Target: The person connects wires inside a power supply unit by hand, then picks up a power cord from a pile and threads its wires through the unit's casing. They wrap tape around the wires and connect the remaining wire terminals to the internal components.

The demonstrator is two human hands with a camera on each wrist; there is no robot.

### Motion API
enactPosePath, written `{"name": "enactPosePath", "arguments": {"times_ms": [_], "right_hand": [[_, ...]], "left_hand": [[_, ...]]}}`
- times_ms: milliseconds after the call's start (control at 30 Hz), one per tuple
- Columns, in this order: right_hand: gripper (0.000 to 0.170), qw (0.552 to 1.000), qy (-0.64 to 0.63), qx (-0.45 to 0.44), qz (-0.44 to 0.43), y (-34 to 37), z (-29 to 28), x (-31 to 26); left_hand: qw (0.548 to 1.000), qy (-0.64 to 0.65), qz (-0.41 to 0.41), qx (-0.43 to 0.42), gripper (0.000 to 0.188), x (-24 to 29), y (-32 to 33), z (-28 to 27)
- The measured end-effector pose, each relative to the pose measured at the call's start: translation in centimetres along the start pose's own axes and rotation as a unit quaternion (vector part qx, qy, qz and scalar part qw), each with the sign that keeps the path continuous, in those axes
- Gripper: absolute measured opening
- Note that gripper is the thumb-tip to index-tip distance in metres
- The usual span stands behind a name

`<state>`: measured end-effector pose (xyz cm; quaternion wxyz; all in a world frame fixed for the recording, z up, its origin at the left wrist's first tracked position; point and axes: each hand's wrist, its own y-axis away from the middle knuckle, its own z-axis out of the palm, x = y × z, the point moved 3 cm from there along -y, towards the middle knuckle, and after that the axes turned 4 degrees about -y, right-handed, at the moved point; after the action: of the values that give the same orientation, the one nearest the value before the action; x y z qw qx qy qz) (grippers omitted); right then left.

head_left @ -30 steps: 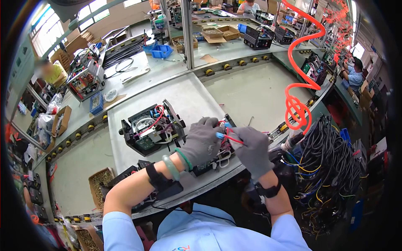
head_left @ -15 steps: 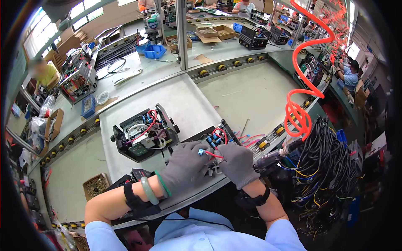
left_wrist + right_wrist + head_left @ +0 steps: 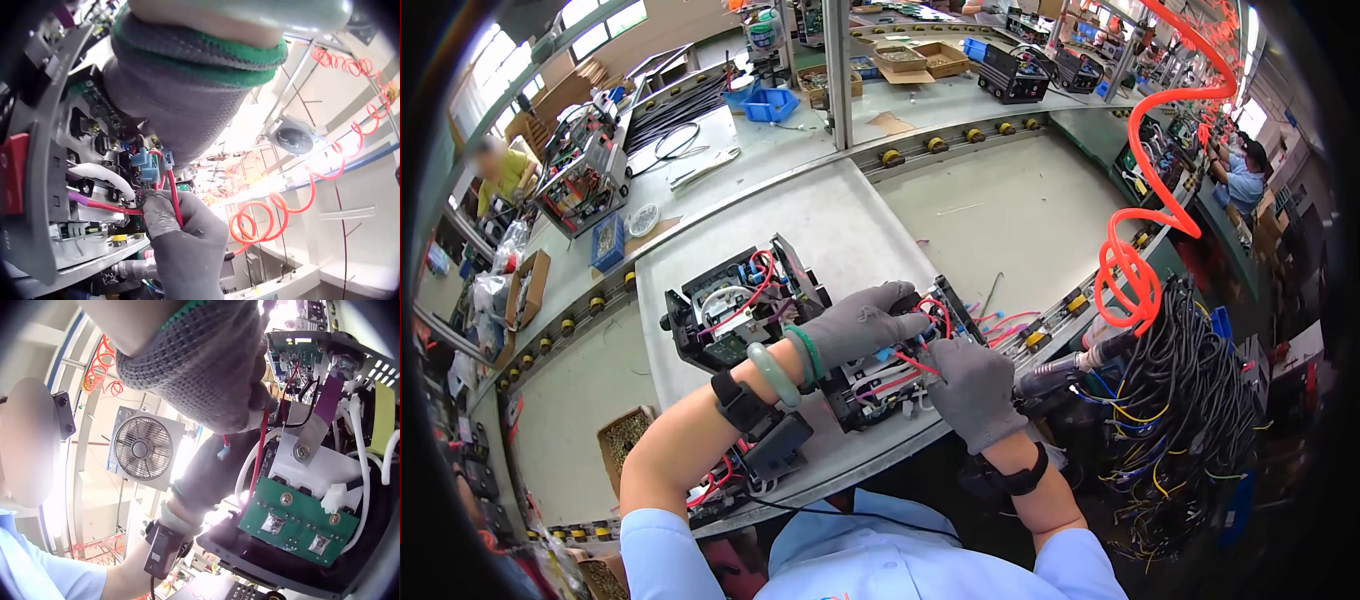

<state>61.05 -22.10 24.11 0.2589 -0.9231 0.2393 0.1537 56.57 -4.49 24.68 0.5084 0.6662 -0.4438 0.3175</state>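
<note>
Both hands wear grey gloves and work over an open electronic unit near the front edge of the bench. The right hand pinches a red wire between thumb and finger. A light blue connector tops that wire and stands free above the fingers. My left hand reaches across the unit's far side, thumb and fingertips close to its inner wiring; whether they grip anything, I cannot tell. More blue connectors sit inside the unit. A green circuit board faces the right wrist camera.
A second open unit stands to the left on the metal plate. Beside the right hand lies a power screwdriver on a coiled red hose. Bundled black cables hang at the right. A box of small parts sits left.
My left hand first drew back toward the near left, then moved forward over the unit's far side. The right hand shifted left and down early on and keeps its pinch on the red wire.
</note>
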Motion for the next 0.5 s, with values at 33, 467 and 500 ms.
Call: {"name": "enactPosePath", "arguments": {"times_ms": [33,467,500], "right_hand": [[0.015,1.0,0.0,-0.009,0.001,0.1,-0.1,0.0],[0.013,0.999,-0.012,-0.036,-0.005,-0.4,-0.1,-0.1],[0.014,0.999,-0.01,-0.036,-0.006,-0.4,-0.1,-0.2]], "left_hand": [[1.0,-0.002,-0.002,-0.004,0.073,-0.5,-0.3,0.0],[0.986,-0.154,-0.064,-0.006,0.071,2.4,0.3,0.1],[0.981,-0.162,-0.103,-0.032,0.069,3.0,0.6,0.1]]}}
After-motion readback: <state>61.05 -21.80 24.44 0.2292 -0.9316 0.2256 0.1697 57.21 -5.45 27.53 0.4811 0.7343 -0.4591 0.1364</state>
